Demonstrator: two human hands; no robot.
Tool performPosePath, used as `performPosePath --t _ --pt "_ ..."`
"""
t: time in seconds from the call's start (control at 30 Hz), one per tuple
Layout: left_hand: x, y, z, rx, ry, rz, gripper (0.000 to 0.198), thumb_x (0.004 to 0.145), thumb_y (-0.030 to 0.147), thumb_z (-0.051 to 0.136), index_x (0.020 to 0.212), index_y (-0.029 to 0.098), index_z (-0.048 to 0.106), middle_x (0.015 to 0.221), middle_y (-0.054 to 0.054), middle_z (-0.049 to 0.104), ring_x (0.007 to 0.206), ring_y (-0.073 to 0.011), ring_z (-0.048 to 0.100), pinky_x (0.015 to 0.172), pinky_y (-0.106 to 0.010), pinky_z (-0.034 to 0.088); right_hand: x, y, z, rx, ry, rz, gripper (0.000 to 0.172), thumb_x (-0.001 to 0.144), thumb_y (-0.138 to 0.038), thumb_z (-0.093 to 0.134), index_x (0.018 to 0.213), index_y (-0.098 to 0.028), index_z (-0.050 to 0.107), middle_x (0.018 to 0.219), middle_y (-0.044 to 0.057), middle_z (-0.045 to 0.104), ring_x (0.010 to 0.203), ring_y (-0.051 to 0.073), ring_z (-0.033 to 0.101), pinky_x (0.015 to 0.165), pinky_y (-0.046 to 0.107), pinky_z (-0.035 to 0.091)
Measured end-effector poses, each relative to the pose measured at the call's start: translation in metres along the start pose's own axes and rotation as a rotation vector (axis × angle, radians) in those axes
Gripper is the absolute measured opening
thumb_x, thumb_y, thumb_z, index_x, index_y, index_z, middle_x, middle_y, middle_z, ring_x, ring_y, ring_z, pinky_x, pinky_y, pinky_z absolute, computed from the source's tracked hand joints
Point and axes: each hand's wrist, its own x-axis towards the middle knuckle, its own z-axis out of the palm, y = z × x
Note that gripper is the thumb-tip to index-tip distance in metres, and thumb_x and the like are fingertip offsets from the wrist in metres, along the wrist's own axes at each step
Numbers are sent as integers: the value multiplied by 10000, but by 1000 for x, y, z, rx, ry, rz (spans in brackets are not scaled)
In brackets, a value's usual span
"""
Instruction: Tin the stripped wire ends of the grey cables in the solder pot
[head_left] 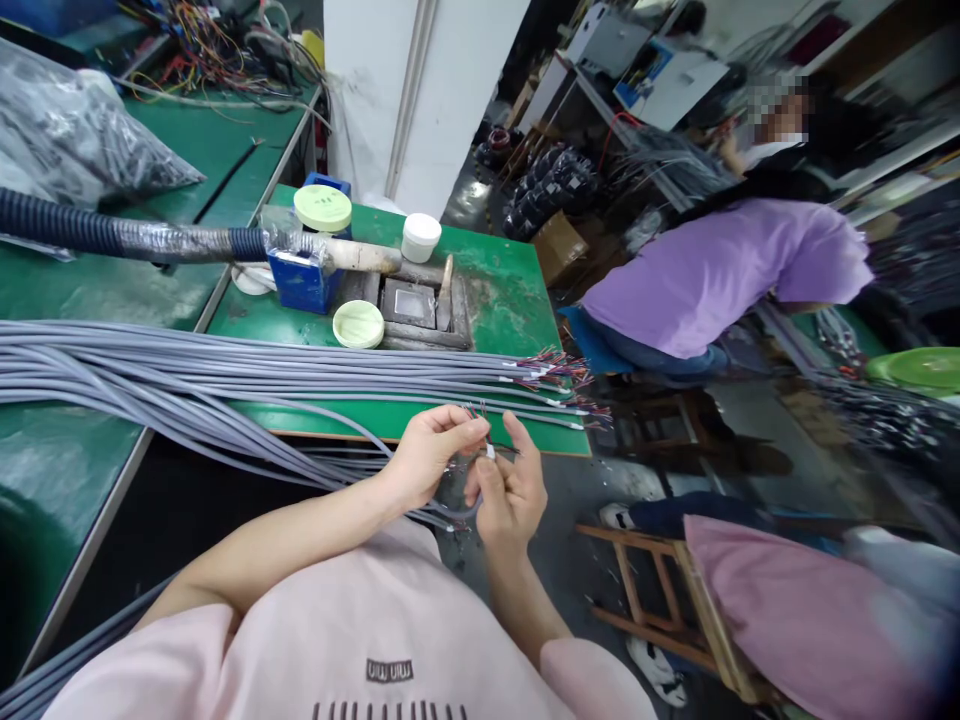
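My right hand [514, 490] grips a grey cable near its stripped end, where a white band [490, 451] shows between thumb and fingers. My left hand [435, 450] pinches some of the thin coloured wires [471, 410] that fan out from that end. Both hands are close together just off the front edge of the green table. Behind them lies a bundle of grey cables [300, 360], whose stripped ends with fine coloured wires [559, 372] reach the table's right side. The fingertips of my left hand partly hide the wires.
A square metal pot [411, 303] in a dirty frame sits on the table, with a hose [367, 256] beside it. Around it stand a blue box [306, 280], a white tub [421, 238] and an open round tin [358, 325]. Co-workers [705, 275] sit to the right.
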Motion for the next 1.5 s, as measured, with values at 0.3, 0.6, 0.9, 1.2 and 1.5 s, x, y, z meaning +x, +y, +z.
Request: performPosePath --t 0.3,0.6,0.9,1.2,1.5 --pt "14 11 -19 -63 171 78 313 631 399 809 689 121 680 623 -8 650 560 -57 552 546 -168 422 -3 7 -2 110 29 35 431 915 -264 511 1339 -252 439 468 -102 479 367 80 401 395 200 330" --pt "8 9 -18 130 52 -5 333 555 317 852 793 130 715 762 -12 684 618 -64 574 577 -181 436 4 7 5 366 -12 226 437 917 -312 509 1342 -246 432 413 -111 462 322 76 324 371 195 267" --pt "12 1 -14 68 142 51 332 499 319 880 602 136 622 607 18 657 575 -71 577 599 -201 425 4 2 13 462 -47 312 432 904 -311 515 1323 -231 448 404 -114 463 300 71 290 376 202 269" --pt "12 0 -16 69 149 46 346 493 330 881 595 136 614 575 30 639 543 -59 553 580 -196 415 4 4 14 471 -67 320 438 902 -309 513 1328 -232 451 406 -111 463 300 70 285 378 207 270" --pt "10 1 -17 70 161 38 339 497 316 879 593 133 610 582 24 635 544 -64 545 586 -207 414 4 6 13 431 -74 315 471 886 -336 530 1338 -236 444 410 -111 453 312 73 291 384 208 280"
